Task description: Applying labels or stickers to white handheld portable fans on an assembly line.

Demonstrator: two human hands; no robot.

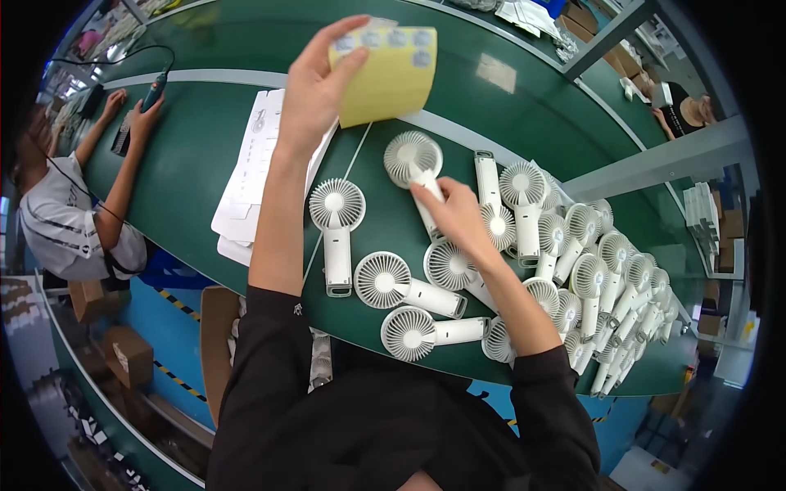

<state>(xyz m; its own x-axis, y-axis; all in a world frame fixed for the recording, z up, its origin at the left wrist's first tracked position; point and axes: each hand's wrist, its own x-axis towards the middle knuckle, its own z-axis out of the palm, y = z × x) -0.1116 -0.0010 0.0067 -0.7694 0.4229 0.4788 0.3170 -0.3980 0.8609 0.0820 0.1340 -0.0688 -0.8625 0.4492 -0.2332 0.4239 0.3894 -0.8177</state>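
Between the thumb and fingers of my left hand (321,78) is a yellow sticker sheet (385,86), raised over the far side of the table, with several small pale labels along its top edge. My right hand (455,214) closes round the handle of a white handheld fan (413,159), whose round grille points away from me. Near it lie more white fans: one upright on the left (336,206), and two on their sides closer to me, the upper fan (383,280) and the lower fan (409,333).
A large pile of white fans (589,277) covers the table's right side. Flat white printed cardboard (246,184) lies left of my left forearm. A co-worker (78,204) sits at the left with a power screwdriver (154,92). A metal post (655,159) rises at the right; an open carton (219,344) stands below the table edge.
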